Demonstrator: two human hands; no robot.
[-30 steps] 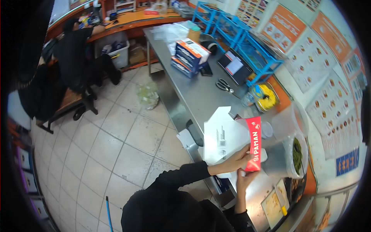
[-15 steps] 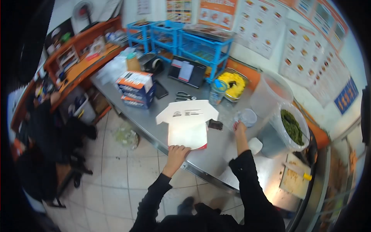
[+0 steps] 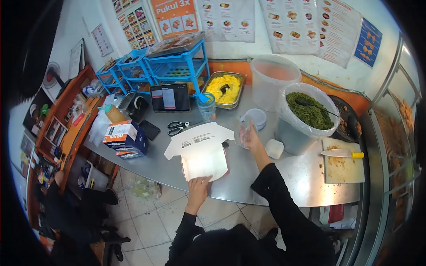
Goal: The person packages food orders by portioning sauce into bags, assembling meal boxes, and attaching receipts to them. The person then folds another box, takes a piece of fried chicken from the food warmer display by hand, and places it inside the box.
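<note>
An open white cardboard food box (image 3: 205,165) stands on the steel table with its lid raised and printing on the inner flap. My left hand (image 3: 198,189) grips its near edge, fingers curled over the rim. To the right, my right hand (image 3: 254,141) is closed on a small clear plastic bag (image 3: 243,136); something reddish seems to show through it. Just beyond that hand sits a round tub with a pale lid (image 3: 256,118). A white block-like object (image 3: 274,148) lies to its right.
A bag-lined bucket of chopped greens (image 3: 308,111), a clear bucket (image 3: 273,84) and a knife (image 3: 341,154) on a cutting board (image 3: 337,173) are at right. Behind are a tray of yellow food (image 3: 225,88), a tablet (image 3: 170,98) and scissors (image 3: 179,127). A person (image 3: 75,217) is at left.
The view has swung to the right. My right hand has lifted the clear plastic bag from beside the lidded tub and moved it toward the box. My left hand stays at the box's near edge.
</note>
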